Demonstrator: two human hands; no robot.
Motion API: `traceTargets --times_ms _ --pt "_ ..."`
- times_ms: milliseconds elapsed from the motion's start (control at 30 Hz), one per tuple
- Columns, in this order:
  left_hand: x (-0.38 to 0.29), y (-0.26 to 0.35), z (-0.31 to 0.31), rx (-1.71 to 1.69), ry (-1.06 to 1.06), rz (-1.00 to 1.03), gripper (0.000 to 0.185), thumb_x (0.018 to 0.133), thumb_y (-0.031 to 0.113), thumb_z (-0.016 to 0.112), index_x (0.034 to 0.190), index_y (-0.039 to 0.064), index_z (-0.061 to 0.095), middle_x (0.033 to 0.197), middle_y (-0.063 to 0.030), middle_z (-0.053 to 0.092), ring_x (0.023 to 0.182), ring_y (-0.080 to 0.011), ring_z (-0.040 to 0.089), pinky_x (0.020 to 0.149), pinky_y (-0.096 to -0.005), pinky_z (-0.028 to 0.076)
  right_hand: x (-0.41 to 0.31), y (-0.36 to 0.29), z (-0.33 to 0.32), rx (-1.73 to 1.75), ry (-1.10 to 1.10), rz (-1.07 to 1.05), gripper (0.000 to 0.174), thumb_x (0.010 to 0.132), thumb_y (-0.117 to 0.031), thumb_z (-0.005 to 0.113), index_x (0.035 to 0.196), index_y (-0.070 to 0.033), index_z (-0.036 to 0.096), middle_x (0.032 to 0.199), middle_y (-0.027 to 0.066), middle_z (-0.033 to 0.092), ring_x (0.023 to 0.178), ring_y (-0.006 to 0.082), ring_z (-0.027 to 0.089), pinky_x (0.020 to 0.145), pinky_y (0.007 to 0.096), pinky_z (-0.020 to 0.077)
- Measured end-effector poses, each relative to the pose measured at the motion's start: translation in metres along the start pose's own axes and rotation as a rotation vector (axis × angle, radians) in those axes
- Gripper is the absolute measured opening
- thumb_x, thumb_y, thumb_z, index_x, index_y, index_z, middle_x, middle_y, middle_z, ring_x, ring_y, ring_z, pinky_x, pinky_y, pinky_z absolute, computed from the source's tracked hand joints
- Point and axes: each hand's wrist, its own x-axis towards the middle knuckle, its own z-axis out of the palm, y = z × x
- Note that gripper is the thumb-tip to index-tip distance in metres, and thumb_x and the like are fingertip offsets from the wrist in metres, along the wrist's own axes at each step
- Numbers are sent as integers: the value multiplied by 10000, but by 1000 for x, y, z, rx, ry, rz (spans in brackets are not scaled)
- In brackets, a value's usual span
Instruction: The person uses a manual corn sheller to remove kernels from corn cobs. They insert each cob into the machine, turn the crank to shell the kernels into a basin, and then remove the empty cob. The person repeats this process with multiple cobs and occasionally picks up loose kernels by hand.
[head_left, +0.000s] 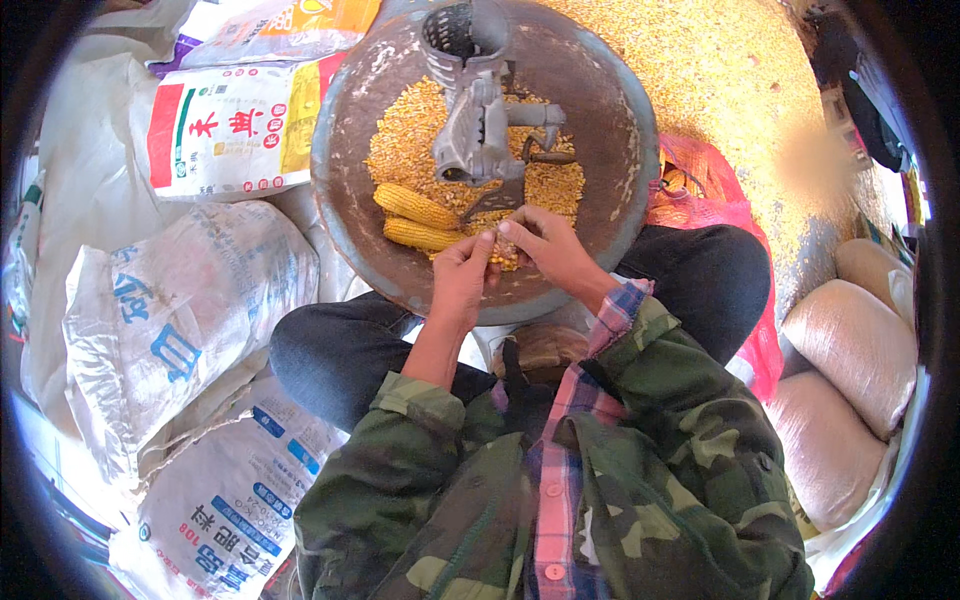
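Note:
My left hand (463, 271) and my right hand (549, 244) meet over the near part of a large round basin (622, 202). Between their fingertips is a partly shelled corn cob (507, 251), mostly covered by the fingers. Two yellow corn ears (412, 206) lie side by side just left of my hands, on loose corn kernels (405, 127). A grey metal hand-cranked corn sheller (480, 127) stands over the basin beyond my hands, its round perforated mouth at the top.
Printed woven sacks (232, 127) lie on the left, a bulging white sack (202, 277) nearer. A red mesh bag (720, 195) with corn ears touches the basin's right side. Kernels (697, 67) cover the floor at upper right. Full sacks (855, 345) stand at the far right.

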Motion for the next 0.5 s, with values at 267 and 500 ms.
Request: traceTargets --times_ms 267,500 --pt "-2 4 8 -86 -14 24 270 904 254 629 962 -9 637 790 -15 591 638 -96 523 527 -245 431 5 2 -3 81 25 79 299 920 -303 579 892 -6 591 706 23 556 588 79 512 493 239 424" --pt "0 0 -4 71 16 37 252 895 246 641 949 -1 644 752 -10 587 611 -85 521 523 -242 437 -2 3 0 39 -23 11 303 931 -305 568 888 -6 585 704 22 552 593 79 507 504 247 426"
